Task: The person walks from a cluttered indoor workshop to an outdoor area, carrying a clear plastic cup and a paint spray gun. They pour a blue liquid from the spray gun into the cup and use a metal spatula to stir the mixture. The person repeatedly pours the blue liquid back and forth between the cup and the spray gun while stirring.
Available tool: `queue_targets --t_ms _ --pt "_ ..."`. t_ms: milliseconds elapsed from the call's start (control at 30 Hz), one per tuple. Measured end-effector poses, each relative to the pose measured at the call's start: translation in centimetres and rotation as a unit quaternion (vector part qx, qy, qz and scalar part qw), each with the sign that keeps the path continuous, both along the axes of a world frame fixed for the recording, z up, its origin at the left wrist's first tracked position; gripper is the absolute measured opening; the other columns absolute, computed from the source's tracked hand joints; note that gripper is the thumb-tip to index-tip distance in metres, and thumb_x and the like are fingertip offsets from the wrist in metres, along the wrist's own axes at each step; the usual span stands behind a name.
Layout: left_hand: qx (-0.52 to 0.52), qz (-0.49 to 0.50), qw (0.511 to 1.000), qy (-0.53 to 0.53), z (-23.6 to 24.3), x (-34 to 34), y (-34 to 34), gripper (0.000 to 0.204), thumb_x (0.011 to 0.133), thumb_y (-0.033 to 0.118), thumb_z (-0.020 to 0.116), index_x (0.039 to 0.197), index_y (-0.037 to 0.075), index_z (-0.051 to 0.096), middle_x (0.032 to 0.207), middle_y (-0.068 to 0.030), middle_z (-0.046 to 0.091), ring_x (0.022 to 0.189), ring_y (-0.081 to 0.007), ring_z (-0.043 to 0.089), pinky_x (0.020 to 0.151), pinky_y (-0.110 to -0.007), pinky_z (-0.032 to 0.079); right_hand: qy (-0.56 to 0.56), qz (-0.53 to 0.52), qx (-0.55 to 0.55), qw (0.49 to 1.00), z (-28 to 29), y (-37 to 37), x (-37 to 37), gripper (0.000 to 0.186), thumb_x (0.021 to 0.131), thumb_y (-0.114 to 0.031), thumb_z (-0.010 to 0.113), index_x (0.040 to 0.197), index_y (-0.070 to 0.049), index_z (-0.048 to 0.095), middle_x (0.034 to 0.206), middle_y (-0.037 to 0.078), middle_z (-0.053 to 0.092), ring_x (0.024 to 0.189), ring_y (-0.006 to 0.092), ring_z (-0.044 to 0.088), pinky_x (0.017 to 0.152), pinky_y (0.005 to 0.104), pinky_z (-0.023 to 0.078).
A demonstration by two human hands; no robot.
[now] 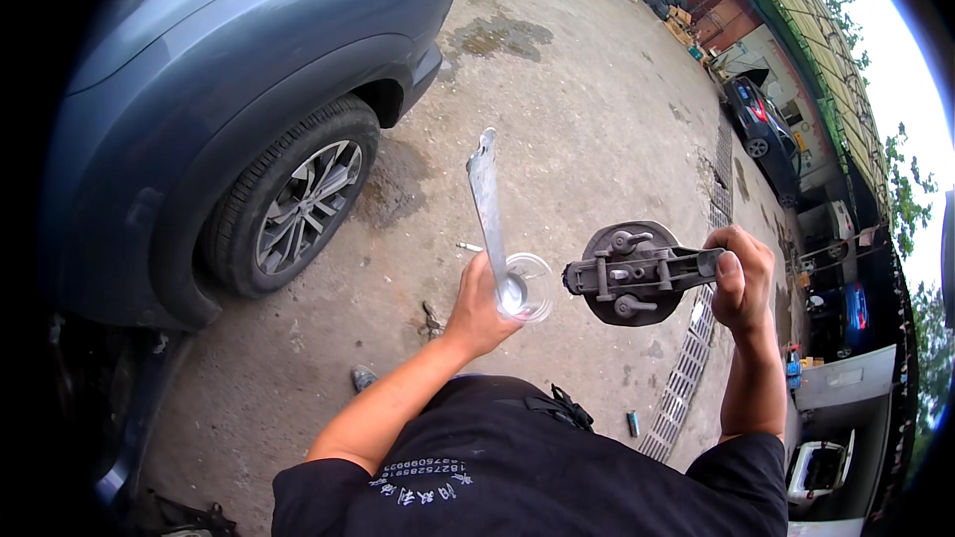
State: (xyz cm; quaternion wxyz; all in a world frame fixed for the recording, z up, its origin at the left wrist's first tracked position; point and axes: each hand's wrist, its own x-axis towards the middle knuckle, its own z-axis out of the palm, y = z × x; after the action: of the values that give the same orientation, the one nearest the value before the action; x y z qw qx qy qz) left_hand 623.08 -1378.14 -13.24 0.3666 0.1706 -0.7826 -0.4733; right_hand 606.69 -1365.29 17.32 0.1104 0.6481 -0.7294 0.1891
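The fingers of the left hand (pixel 481 310) wrap a clear cup (pixel 542 286); silvery-grey material (pixel 513 294) lies inside. A flat strip (pixel 486 204) rises at the cup's left (lower-end insertion cannot be confirmed). Right of the cup, the right hand (pixel 741 283) grips a dark tool (pixel 632 273) by its handle.

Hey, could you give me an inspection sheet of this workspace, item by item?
Surface: concrete floor, with dark stains and a drain grating.
Job's things: clear cup with silvery contents; flat metal strip overlapping it, inside or alongside unclear; dark tool with a round pad.
Clutter: small cylinder lying on the floor; mixed items piled at the far side.
Hands: left hand holds the cup; right hand grips the tool's handle.
Cables: nothing seen.
Surroundings: blue-grey car at left; dark car parked at far right.
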Motion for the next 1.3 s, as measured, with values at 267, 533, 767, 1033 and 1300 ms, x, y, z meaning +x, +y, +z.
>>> queue_targets --t_ms 267,533,767,1033,1300 --pt "-0.001 -0.012 1.000 -0.008 0.4 -0.2 0.0 0.095 0.071 0.034 0.081 0.139 -0.006 0.028 0.138 -0.0290 0.034 0.129 -0.0450 0.036 0.109 -0.048 0.031 -0.001 -0.028 0.008 1.000 -0.3 0.3 0.1 0.029 0.084 -0.025 0.043 0.075 0.001 0.054 0.062 0.014 0.051 0.052 0.0287 0.052 0.052 0.0369 0.042" --pt "0.006 -0.014 1.000 0.002 0.4 -0.2 0.1 0.095 0.072 0.033 0.081 0.140 -0.005 0.028 0.138 -0.0273 0.034 0.128 -0.0430 0.038 0.108 -0.047 0.033 0.003 -0.025 -0.021 0.999 -0.9 0.4 0.1 0.015 0.077 -0.012 0.044 0.077 0.000 0.052 0.062 0.013 0.049 0.051 0.0279 0.050 0.052 0.0363 0.042" --pt "-0.001 -0.007 1.000 0.005 0.4 -0.2 0.3 0.096 0.072 0.033 0.082 0.141 -0.004 0.027 0.137 -0.0269 0.035 0.127 -0.0427 0.038 0.108 -0.046 0.033 0.028 0.006 -0.022 0.999 -0.7 0.1 0.2 0.011 0.075 -0.008 0.045 0.078 0.000 0.053 0.061 0.012 0.049 0.051 0.0276 0.050 0.052 0.0363 0.042" --pt "0.005 -0.019 1.000 0.001 0.9 -0.2 0.5 0.100 0.072 0.033 0.081 0.143 -0.006 0.023 0.138 -0.0276 0.034 0.129 -0.0428 0.037 0.109 -0.046 0.032 0.051 0.016 -0.025 0.998 -0.5 -0.1 0.7 0.010 0.075 -0.008 0.047 0.077 -0.001 0.053 0.063 0.013 0.050 0.053 0.0306 0.051 0.054 0.0375 0.043" --pt "0.019 -0.025 0.999 -0.014 1.4 0.2 0.6 0.103 0.071 0.033 0.083 0.144 -0.006 0.021 0.139 -0.0261 0.034 0.129 -0.0410 0.037 0.109 -0.045 0.033 0.087 0.044 -0.024 0.995 -0.6 0.1 0.4 0.030 0.090 -0.027 0.044 0.078 0.000 0.052 0.065 0.011 0.053 0.053 0.0249 0.052 0.052 0.0335 0.041"
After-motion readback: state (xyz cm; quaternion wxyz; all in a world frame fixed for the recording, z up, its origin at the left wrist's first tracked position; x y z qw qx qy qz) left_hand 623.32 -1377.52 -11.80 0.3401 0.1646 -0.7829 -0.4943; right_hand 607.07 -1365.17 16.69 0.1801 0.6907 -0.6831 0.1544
